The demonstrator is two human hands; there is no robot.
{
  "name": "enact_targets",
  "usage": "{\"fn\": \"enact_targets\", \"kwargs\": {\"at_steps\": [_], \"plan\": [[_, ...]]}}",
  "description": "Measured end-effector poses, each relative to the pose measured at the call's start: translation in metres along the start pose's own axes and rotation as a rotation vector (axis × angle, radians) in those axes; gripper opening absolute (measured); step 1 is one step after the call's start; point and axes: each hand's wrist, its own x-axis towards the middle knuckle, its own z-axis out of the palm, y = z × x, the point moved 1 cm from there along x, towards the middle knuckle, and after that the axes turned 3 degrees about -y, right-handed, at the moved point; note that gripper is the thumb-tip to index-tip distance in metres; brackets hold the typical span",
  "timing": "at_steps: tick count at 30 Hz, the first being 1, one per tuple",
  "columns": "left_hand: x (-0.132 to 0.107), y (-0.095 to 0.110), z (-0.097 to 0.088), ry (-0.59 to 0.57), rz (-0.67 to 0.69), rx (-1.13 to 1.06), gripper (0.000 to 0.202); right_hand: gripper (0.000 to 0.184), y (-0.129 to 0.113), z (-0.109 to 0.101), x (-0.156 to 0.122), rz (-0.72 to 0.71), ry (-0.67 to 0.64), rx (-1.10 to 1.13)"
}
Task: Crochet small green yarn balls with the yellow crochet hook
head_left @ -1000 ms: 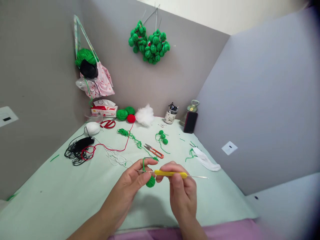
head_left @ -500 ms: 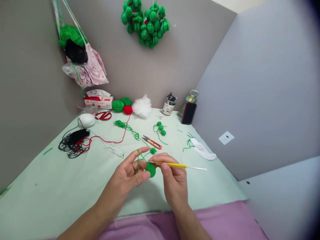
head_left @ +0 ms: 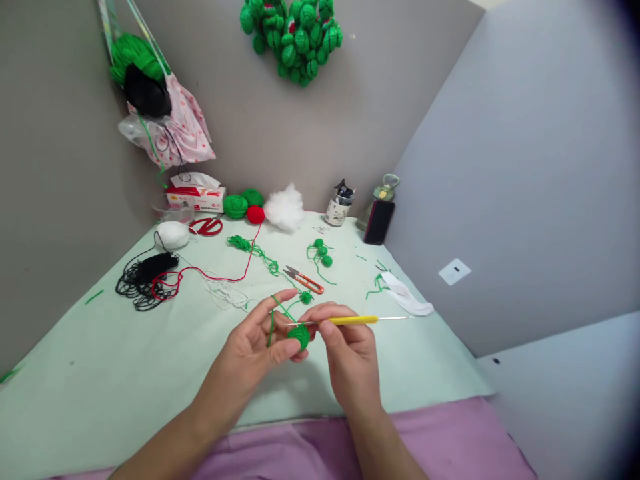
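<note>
Between thumb and fingers, my left hand [head_left: 257, 340] pinches a small round green crochet piece [head_left: 299, 335]. Green yarn [head_left: 283, 309] loops over its raised index finger and runs down to the piece. My right hand [head_left: 350, 350] is closed around the yellow handle of a crochet hook [head_left: 355, 321]. The hook's thin metal tip lies at the top edge of the green piece; whether it passes through a stitch is too small to tell. Just beyond my hands sits a little green yarn bundle [head_left: 306, 297], with orange-handled thread snips [head_left: 305, 280] behind it.
Black yarn [head_left: 150, 273], red yarn [head_left: 220, 272] and white yarn [head_left: 227, 292] lie at the left. Along the back stand a tissue box [head_left: 197, 198], yarn balls [head_left: 235, 207], white stuffing [head_left: 285, 209], a jar [head_left: 339, 208] and a phone [head_left: 379, 222]. Small green balls [head_left: 323, 253] lie mid-table.
The crochet hook has swung closer to level, its outer end rising. The green piece has tilted slightly in my left fingers. My view has shifted a little.
</note>
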Motion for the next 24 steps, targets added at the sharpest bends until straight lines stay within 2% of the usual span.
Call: {"fn": "enact_targets", "kwargs": {"at_steps": [8,14,19,24], "plan": [[-0.001,0.002,0.001,0.03,0.015,0.023,0.057,0.02,-0.001,0.003,0.001,0.033,0.01,0.154],[-0.002,0.004,0.002,0.018,0.016,0.046,0.051,0.02,-0.003,0.001,0.0,-0.01,-0.035,0.133],[-0.001,0.001,0.0,0.056,0.064,0.163,0.046,0.019,-0.009,-0.001,-0.005,-0.152,-0.057,-0.119],[-0.004,-0.003,0.0,0.152,0.188,0.328,0.035,0.028,-0.016,0.0,-0.012,-0.485,-0.174,-0.543]]}}
